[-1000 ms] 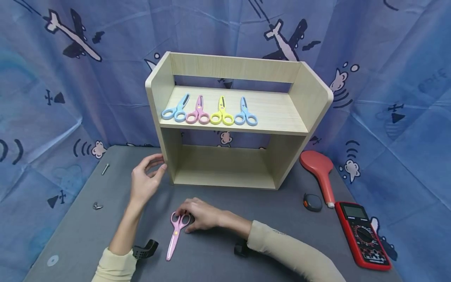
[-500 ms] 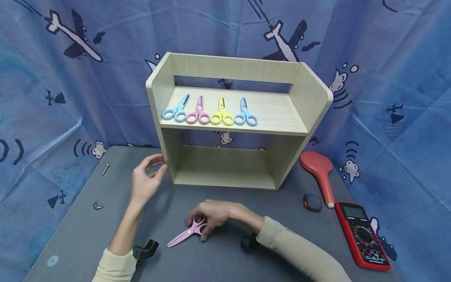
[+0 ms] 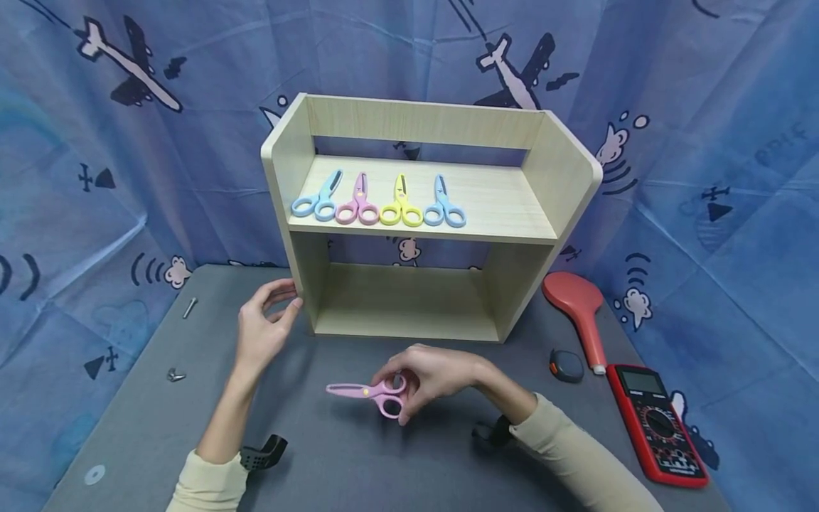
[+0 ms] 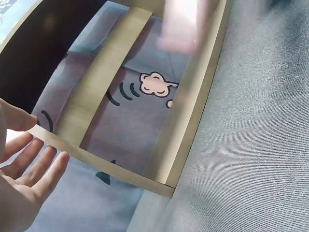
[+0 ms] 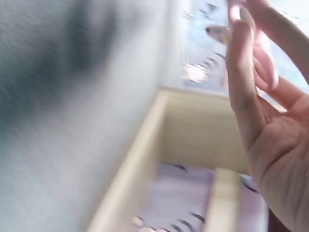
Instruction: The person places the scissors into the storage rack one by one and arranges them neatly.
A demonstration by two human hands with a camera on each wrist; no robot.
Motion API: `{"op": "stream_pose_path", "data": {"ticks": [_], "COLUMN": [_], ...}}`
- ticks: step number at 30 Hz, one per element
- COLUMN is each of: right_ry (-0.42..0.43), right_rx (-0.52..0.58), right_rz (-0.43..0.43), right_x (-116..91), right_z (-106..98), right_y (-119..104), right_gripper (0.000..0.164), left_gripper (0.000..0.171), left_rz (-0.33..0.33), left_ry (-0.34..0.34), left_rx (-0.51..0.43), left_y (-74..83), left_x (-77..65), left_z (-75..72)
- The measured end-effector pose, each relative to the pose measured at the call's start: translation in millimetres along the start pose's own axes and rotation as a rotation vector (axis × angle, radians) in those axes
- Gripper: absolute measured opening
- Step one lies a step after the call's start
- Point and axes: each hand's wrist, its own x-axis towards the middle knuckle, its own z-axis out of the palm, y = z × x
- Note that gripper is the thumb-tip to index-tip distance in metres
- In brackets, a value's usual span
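My right hand (image 3: 435, 373) pinches a pair of pink scissors (image 3: 355, 391) by the finger loops, low over the grey table in front of the shelf. The closed blades point left. In the right wrist view the fingers partly hide the blurred scissors (image 5: 263, 67). My left hand (image 3: 264, 331) rests its fingertips at the left side panel of the pale wooden shelf (image 3: 422, 302), fingers loosely bent and holding nothing. On the upper board stand blue scissors (image 3: 318, 203), pink scissors (image 3: 358, 206), yellow scissors (image 3: 401, 212) and blue scissors (image 3: 443, 210), side by side with blades toward the back.
At the right lie a red paddle-shaped tool (image 3: 579, 306), a dark tape measure (image 3: 566, 365) and a red multimeter (image 3: 659, 427). At the left are a bolt (image 3: 190, 308), a small metal fastener (image 3: 175, 375) and a round washer (image 3: 95, 474). A blue printed curtain (image 3: 211, 142) hangs behind.
My right hand has moved right and toward the shelf with the pink scissors, lifting them and turning the blades from pointing at the table's front to pointing left. My left hand stays put.
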Motion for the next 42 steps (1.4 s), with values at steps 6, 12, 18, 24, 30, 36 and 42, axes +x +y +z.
{"op": "stream_pose_path", "data": {"ticks": [6, 12, 18, 24, 30, 36, 42], "right_ry": [0.267, 0.559, 0.893, 1.048, 1.052, 1.027, 1.003], "right_rx": [-0.004, -0.077, -0.219, -0.358, -0.36, -0.347, -0.359], "right_rz": [-0.06, -0.123, -0.059, 0.212, 0.354, 0.396, 0.353], "right_x": [-39, -74, -98, -102, -97, -94, -89], "right_z": [-36, -73, -111, -139, -154, -161, -165], "right_y": [-29, -60, -79, -74, -55, -48, -48], "right_gripper": [0.061, 0.065, 0.07, 0.065, 0.06, 0.061, 0.054], "left_gripper": [0.038, 0.038, 0.038, 0.038, 0.039, 0.039, 0.039], "left_rz": [-0.005, -0.001, 0.004, 0.008, 0.022, 0.029, 0.031], "left_ry": [-0.005, -0.013, -0.011, -0.006, -0.002, 0.003, 0.004], "left_rx": [-0.001, 0.002, 0.001, 0.009, 0.009, 0.004, 0.003], "left_y": [0.4, 0.5, -0.5, -0.8, -4.0, -4.8, -5.4], "left_x": [0.3, -0.3, 0.1, 0.5, 0.4, 0.2, 0.3], "left_z": [-0.7, -1.1, -1.8, -0.9, -0.1, -0.1, -1.3]}}
